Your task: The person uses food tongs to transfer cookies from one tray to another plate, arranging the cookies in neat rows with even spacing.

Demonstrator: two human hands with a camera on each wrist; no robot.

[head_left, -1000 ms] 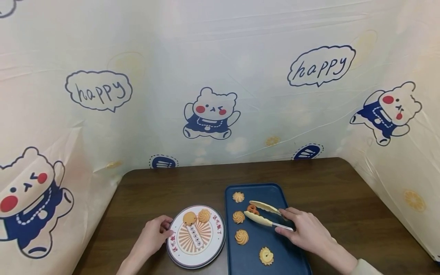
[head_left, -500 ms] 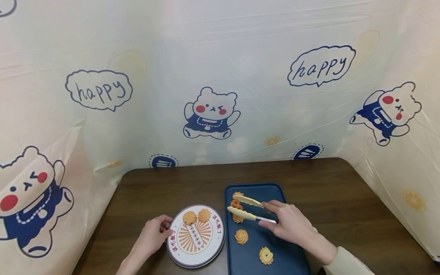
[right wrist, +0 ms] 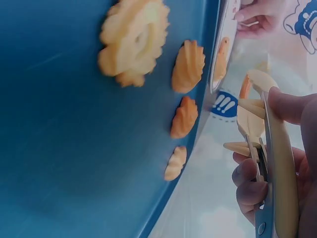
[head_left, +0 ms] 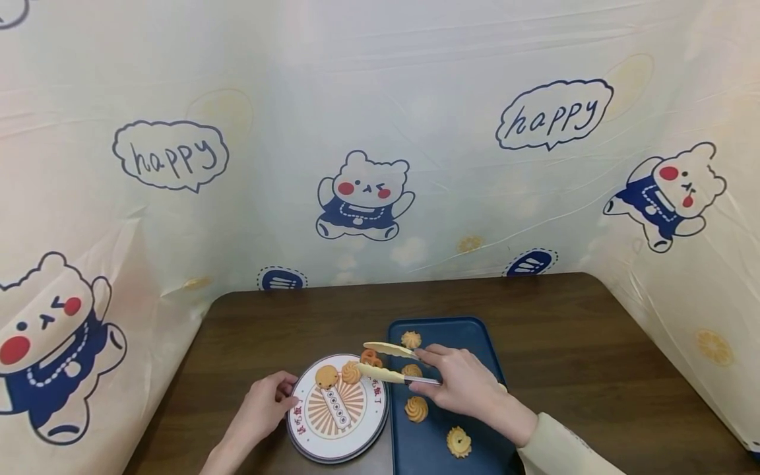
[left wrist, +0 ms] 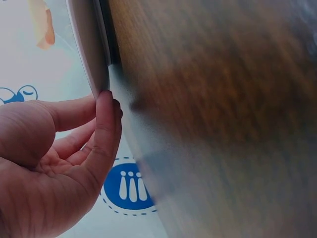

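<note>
My left hand (head_left: 255, 412) pinches the near-left rim of a round white plate (head_left: 356, 442) printed with rays and red characters; in the left wrist view its thumb and fingers (left wrist: 105, 116) meet at the edge. Two round cookies (head_left: 326, 377) lie on the plate's far part. With my right hand (head_left: 466, 379) I hold metal tongs (head_left: 382, 374) with cream tips. Between those tips is an orange-brown pretzel-shaped biscuit (head_left: 371, 357), over the plate's far right edge. The right wrist view shows the tongs' handle (right wrist: 282, 173) against my palm.
A dark blue tray (head_left: 430, 455) stands right of the plate with several piped cookies (head_left: 416, 409) along its left side and a ring-shaped one (head_left: 459, 442) nearer. A second rim shows under the plate. Behind the wooden table (head_left: 558, 330) hangs a printed curtain (head_left: 451, 132).
My right hand has carried the tongs and the pretzel-shaped biscuit left, from above the tray to the plate's far right edge. My left hand stays at the plate.
</note>
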